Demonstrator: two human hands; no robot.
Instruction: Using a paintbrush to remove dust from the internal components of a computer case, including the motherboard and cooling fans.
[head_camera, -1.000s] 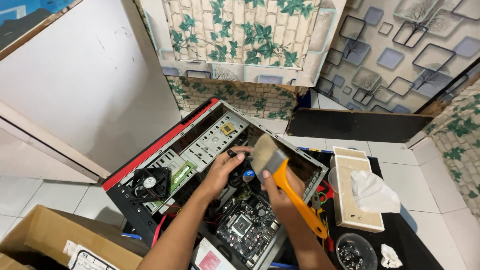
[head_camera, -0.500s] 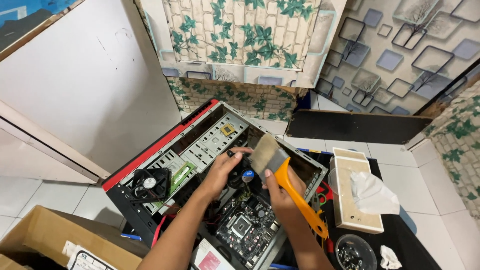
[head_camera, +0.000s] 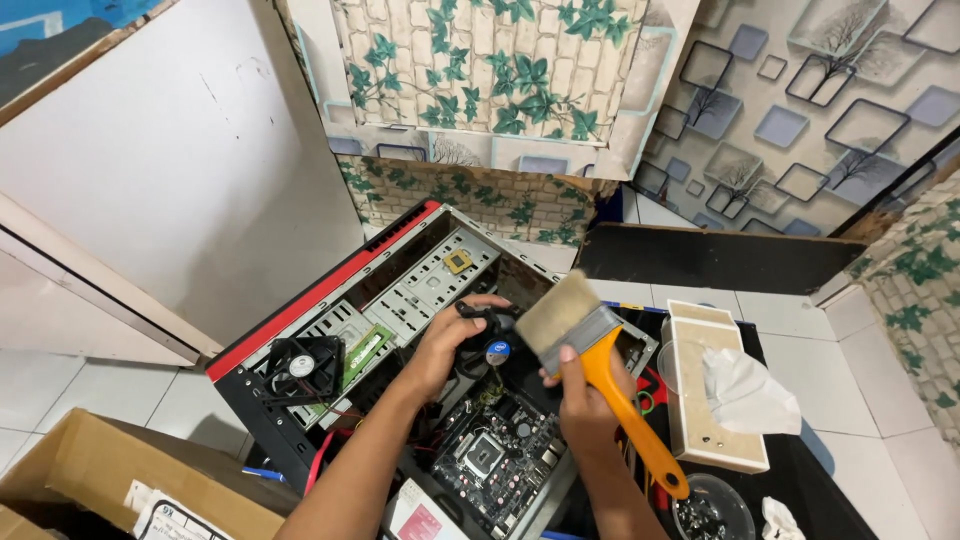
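We find an open computer case (head_camera: 330, 290) lying on its side on the floor, its interior facing up, so every part inside is within reach from above; we take the case as our landmark. Inside it, toward its near end, sits the green circuit board (head_camera: 495, 450); above the board's far edge the left hand (head_camera: 450, 340) holds a black cooler fan (head_camera: 492, 345), fingers curled around its body and lifting it off the board, apparently to expose its faces. The right hand (head_camera: 585, 405), over the right edge of the case, grips a paintbrush (head_camera: 600, 365) by its orange handle, fingers wrapped tight and thumb pressed near the metal band; the bristles point up and left, just beside the fan, held where they can meet it. A second small fan (head_camera: 300, 365) rests at the left wall of the case. To the right of the case stands a tissue box (head_camera: 710, 400) with a tissue raised; a round dish (head_camera: 712, 512) lies near its front. A cardboard box (head_camera: 130, 480) lies left of the case, nearer us.
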